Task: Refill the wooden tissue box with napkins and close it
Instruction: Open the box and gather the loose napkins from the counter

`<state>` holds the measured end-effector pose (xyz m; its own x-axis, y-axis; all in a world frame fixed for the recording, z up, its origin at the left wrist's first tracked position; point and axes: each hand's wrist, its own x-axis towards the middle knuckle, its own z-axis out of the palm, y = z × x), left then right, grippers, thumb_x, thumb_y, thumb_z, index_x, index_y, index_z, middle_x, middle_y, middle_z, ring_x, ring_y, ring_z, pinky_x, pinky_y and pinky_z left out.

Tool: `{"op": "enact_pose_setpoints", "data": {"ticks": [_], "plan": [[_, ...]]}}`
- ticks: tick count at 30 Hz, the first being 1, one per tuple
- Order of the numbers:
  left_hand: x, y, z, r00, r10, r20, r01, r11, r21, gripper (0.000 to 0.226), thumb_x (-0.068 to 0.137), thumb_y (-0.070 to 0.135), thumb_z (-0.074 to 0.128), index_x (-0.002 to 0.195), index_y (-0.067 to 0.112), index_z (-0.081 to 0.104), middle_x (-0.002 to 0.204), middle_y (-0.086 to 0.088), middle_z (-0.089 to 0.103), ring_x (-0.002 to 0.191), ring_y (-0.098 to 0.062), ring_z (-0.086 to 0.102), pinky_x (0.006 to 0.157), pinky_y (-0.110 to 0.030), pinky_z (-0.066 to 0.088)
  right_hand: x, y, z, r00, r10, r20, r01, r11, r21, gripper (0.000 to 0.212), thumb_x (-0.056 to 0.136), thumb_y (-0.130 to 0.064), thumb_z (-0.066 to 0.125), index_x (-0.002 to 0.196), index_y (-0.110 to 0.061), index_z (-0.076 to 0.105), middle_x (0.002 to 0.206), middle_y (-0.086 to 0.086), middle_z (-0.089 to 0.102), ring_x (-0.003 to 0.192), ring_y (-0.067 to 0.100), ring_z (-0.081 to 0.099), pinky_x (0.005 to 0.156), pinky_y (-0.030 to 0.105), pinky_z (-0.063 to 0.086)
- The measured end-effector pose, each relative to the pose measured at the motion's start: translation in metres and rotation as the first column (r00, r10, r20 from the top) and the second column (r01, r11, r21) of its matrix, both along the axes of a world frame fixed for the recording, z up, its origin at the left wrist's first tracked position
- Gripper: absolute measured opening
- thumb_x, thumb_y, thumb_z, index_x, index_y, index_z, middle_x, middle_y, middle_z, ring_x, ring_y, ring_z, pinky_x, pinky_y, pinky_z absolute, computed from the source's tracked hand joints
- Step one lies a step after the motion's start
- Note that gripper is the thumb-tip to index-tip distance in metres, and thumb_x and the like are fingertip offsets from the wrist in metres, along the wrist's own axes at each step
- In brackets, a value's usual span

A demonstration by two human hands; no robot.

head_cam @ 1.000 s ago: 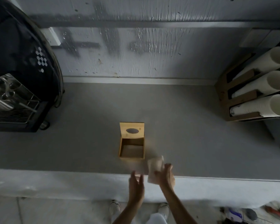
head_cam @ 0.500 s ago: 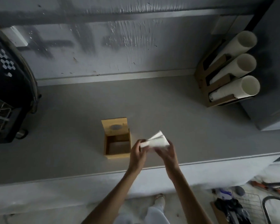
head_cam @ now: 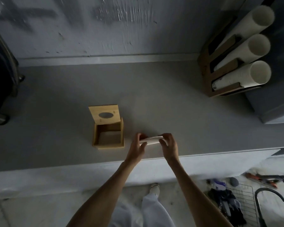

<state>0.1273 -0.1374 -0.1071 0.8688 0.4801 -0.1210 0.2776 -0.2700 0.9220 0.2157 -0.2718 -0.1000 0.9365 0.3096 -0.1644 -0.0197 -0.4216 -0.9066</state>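
Two bare hands meet just above the front edge of the grey counter (head_cam: 170,112), sharing one small stack of white paper napkins (head_cam: 152,140). The left hand (head_cam: 137,149) pinches the stack's left end between thumb and fingers, and the right hand (head_cam: 170,145) does the same at the right end, fingers curled over the top and thumb underneath. The napkins lie flat between them, seen nearly edge-on, held clear of the counter and just to the right of the box.

That square light-wooden tissue box (head_cam: 108,136) sits on the counter near the front edge, left of the hands and not touched by either. It stands open; its interior looks bare down to the bottom. Its hinged wooden lid with an oval slot (head_cam: 104,114) stands up from the far side, tilted back.

Farther back, at the right end of the counter against the wall, a brown wooden rack (head_cam: 220,76) holds three long white stacks of paper cups (head_cam: 246,54), lying one behind another. A dark appliance (head_cam: 2,76) fills the left end.
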Motion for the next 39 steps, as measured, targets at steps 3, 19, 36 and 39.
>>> {"op": "enact_pose_setpoints", "data": {"ticks": [3,19,36,39], "plan": [[0.003,0.004,0.002,1.000,-0.030,0.008,0.029,0.999,0.024,0.043,0.086,0.060,0.047,0.109,0.024,0.049,0.102,0.004,0.061,0.095,-0.008,0.060,0.085,-0.025,0.050,0.002,-0.001,0.003,0.999,-0.031,-0.022,0.032,0.998,0.046,0.037,0.082,0.008,0.063,0.093,-0.027,0.060,0.093,-0.001,0.070,0.089,0.016,0.067,0.081,0.029,0.050],[0.010,-0.003,-0.004,0.999,-0.032,0.021,0.033,0.998,-0.056,0.078,0.072,0.081,0.040,0.122,0.022,0.046,0.119,-0.003,0.056,0.110,-0.014,0.056,0.090,-0.022,0.048,-0.002,-0.003,0.009,0.994,0.103,-0.022,-0.103,0.995,0.015,0.081,0.084,0.012,0.048,0.149,-0.029,0.021,0.125,0.002,0.058,0.114,0.019,0.059,0.099,0.038,0.049],[0.004,-0.017,0.008,0.997,0.058,-0.052,-0.061,0.996,-0.065,0.038,0.074,0.014,0.055,0.110,0.018,0.041,0.103,-0.006,0.047,0.096,-0.016,0.050,0.082,-0.012,0.050,-0.021,-0.010,0.006,0.921,0.321,0.220,-0.283,0.941,-0.184,0.070,0.074,0.025,0.048,0.134,-0.010,0.046,0.129,0.012,0.043,0.117,0.013,0.043,0.098,-0.001,0.027],[0.001,-0.019,0.008,0.999,0.042,0.004,-0.042,0.999,-0.033,0.038,0.079,0.016,0.058,0.113,0.020,0.042,0.107,-0.004,0.048,0.100,-0.010,0.051,0.089,-0.016,0.050,-0.026,-0.009,0.008,0.924,0.316,0.217,-0.281,0.943,-0.177,0.068,0.074,0.023,0.049,0.133,-0.010,0.045,0.128,0.012,0.042,0.117,0.014,0.043,0.098,-0.001,0.027]]}}
